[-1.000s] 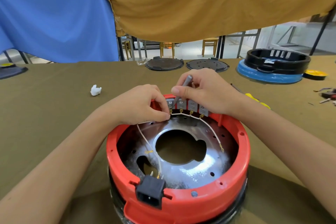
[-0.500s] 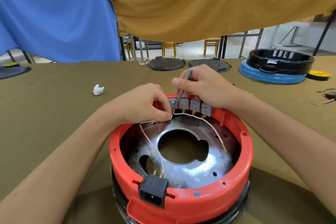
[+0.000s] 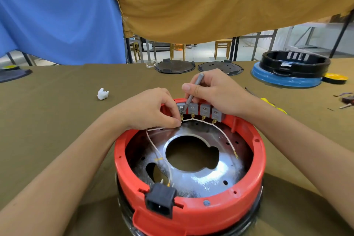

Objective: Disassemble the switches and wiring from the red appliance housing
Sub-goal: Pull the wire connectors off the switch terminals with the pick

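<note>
The round red housing [image 3: 256, 161] sits in front of me with a shiny metal plate [image 3: 201, 180] inside. Several grey switches [image 3: 205, 110] line its far inner wall, joined by a white wire [image 3: 224, 134] with brass terminals. My left hand [image 3: 151, 110] pinches the wire at the leftmost switch's terminal. My right hand [image 3: 212, 92] grips a thin grey tool [image 3: 192, 92] like a pen, its tip on that leftmost switch. A black power socket [image 3: 160, 200] is set in the near rim, with another white wire [image 3: 162, 159] running to it.
The table is covered in olive cloth [image 3: 57, 120]. A small white piece [image 3: 102, 94] lies at the left. Two dark round lids [image 3: 175, 66] sit at the far edge, a black housing on a blue base [image 3: 291, 72] at the right, a yellow-handled screwdriver [image 3: 270, 102] behind my right wrist.
The view has shifted slightly. My right hand has tilted the grey tool more upright and brought its tip down onto the leftmost switch. My left hand stays pinched on the wire.
</note>
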A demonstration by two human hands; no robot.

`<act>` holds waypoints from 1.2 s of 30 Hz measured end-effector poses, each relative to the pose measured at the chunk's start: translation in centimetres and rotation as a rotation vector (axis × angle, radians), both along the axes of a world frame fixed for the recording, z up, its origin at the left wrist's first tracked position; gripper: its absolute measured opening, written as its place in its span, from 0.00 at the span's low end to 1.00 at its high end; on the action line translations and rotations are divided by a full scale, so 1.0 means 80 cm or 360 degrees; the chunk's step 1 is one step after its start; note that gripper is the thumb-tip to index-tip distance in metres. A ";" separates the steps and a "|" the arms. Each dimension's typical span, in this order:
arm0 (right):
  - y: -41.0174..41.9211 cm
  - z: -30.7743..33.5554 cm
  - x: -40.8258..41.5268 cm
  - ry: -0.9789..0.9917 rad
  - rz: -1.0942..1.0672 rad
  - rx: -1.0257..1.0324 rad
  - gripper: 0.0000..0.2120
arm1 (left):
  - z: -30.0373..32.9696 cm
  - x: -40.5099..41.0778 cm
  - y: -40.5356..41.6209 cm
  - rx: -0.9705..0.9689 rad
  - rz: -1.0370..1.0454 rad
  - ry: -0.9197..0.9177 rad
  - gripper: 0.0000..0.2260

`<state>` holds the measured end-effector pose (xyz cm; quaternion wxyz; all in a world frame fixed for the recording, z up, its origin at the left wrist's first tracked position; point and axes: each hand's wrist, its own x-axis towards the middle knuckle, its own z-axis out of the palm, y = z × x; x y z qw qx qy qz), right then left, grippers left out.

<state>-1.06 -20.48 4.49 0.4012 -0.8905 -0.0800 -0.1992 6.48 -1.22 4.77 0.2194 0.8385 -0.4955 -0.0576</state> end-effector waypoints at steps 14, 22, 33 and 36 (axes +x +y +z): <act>0.000 0.002 0.002 0.0157 0.0007 0.0008 0.17 | 0.000 -0.001 -0.001 0.0004 0.0001 0.0042 0.04; 0.001 0.002 -0.010 -0.0150 -0.0028 0.0070 0.17 | 0.000 -0.004 -0.002 -0.0042 0.0049 0.0018 0.04; -0.012 0.013 -0.023 -0.0112 0.0057 0.0339 0.14 | 0.013 0.002 0.020 0.0113 0.0056 -0.0216 0.06; -0.001 0.005 -0.024 -0.0136 0.0007 0.0103 0.12 | 0.015 0.004 0.022 -0.0087 0.0085 -0.0162 0.08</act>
